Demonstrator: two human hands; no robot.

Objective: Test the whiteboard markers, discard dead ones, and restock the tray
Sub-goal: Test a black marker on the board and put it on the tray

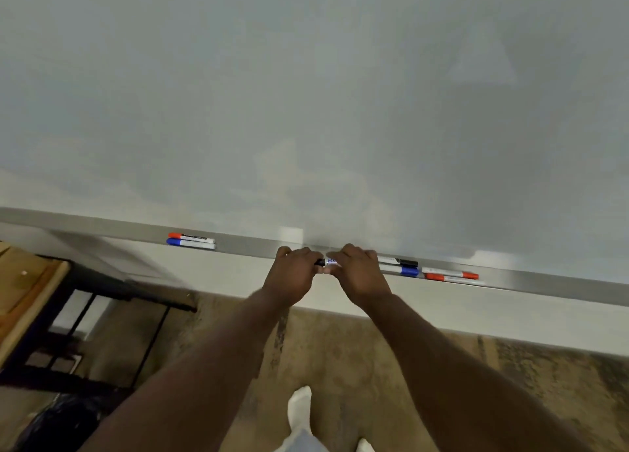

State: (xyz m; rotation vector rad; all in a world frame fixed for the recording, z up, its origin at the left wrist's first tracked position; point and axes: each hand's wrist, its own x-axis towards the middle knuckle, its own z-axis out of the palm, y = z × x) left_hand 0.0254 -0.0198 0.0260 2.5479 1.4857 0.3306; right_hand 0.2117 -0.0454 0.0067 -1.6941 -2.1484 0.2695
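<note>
While both hands, left (293, 270) and right (358, 272), gripped one marker (327, 262) over the tray (544, 283), uncapping seemed underway; a test stroke on the whiteboard (306, 94) likely followed.

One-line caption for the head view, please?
Both hands grip a black-capped marker over the whiteboard tray.
</note>
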